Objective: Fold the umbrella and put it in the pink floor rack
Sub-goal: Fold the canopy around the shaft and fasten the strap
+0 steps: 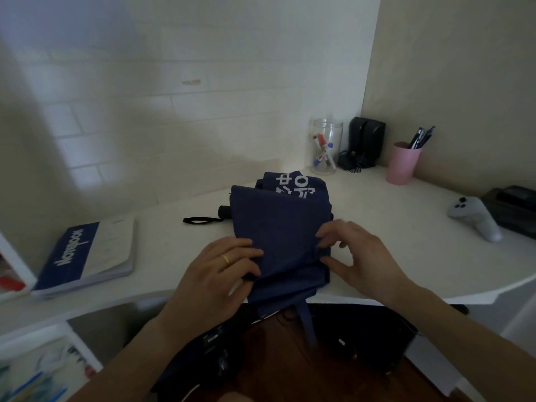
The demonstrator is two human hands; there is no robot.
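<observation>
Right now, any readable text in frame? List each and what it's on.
"Notebook": blue cover of the notebook, printed sideways.
White characters on the navy umbrella canopy: partly folded under, one looks like "中", the rest unreadable.
Marker labels in the clear jar: too small.

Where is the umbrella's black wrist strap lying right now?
The wrist strap lies flat on the white desk, left of the navy umbrella, between it and the notebook.

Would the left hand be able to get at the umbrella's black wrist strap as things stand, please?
Probably yes: the strap lies in the open on the desk, beyond the left hand, with nothing between them; the hand would have to let go of the umbrella.
</observation>
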